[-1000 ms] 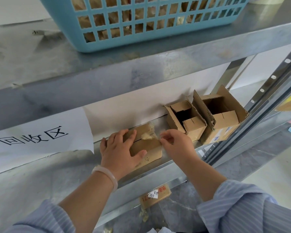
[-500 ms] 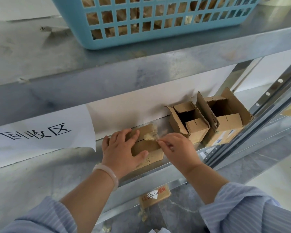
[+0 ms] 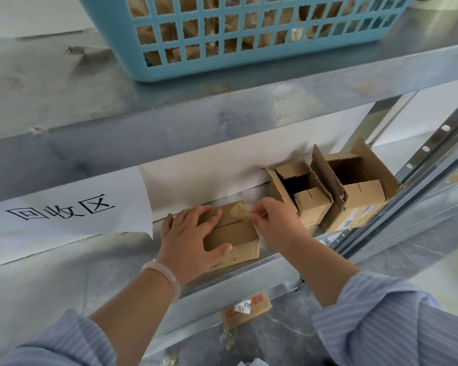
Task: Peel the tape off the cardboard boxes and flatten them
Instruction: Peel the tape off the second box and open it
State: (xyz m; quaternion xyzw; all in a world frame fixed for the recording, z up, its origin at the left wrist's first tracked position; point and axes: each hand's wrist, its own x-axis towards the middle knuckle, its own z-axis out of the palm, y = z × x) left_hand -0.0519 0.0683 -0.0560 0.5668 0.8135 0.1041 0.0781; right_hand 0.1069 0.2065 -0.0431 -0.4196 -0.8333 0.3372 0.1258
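Sitting on the metal shelf (image 3: 249, 283), the small closed cardboard box (image 3: 233, 233) has a crumpled strip of tape (image 3: 239, 213) raised at its top right edge — the right hand (image 3: 275, 223) pinches that tape between thumb and fingertips. The left hand (image 3: 191, 239) lies spread flat over the box top, thumb against the front face. Just to the right stand two open boxes (image 3: 312, 204) side by side — above, a blue basket (image 3: 222, 64) sits on the upper shelf

The basket (image 3: 249, 67) is light blue, square-latticed; shelf (image 3: 64, 83) mottled grey; sign (image 3: 64, 225) white with black characters; closed box (image 3: 233, 235) plain brown, tape (image 3: 239, 213) yellowish; sleeves (image 3: 381, 326) pale-blue pinstriped.
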